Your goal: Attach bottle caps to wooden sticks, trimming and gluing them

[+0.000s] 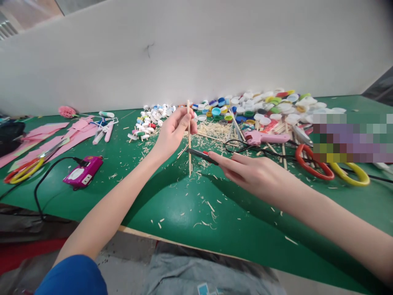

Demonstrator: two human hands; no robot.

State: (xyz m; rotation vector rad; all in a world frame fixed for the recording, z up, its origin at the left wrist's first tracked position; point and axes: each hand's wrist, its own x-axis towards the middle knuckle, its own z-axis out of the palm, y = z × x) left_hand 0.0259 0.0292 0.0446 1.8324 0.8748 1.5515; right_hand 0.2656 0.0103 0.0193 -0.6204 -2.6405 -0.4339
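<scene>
Wooden stick [189, 141] right in the middle of the action, folks, standing close to upright over the green table [172, 209], its long axis running from twelve down to six! Up at the twelve o'clock end, the left hand [180, 123] had it, thumb and fingers pinched closed around the upper stretch, a short tip poking out above and the longer part hanging free below. Whether the bottom end touched the tabletop, I could not tell from where I stood. And look at the right hand [250, 170], off toward four o'clock: fingers closed on a dark-bladed knife [203, 157], forefinger stretched along its back! That was the relation everything hung on: the blade came in from between three and four, lying crosswise to the stick, its tip meeting the wood just below the left hand's grip, seemingly in contact. So the left hand was the nearer one, skin on wood, while the right sat apart, joined only through the steel. Pale shavings [216, 130] littered the surface around one o'clock, bottle caps [249, 114] crowded in at two, a pink glue gun [265, 138] lay at three, and a purple power adapter [82, 172] sat just below nine!
</scene>
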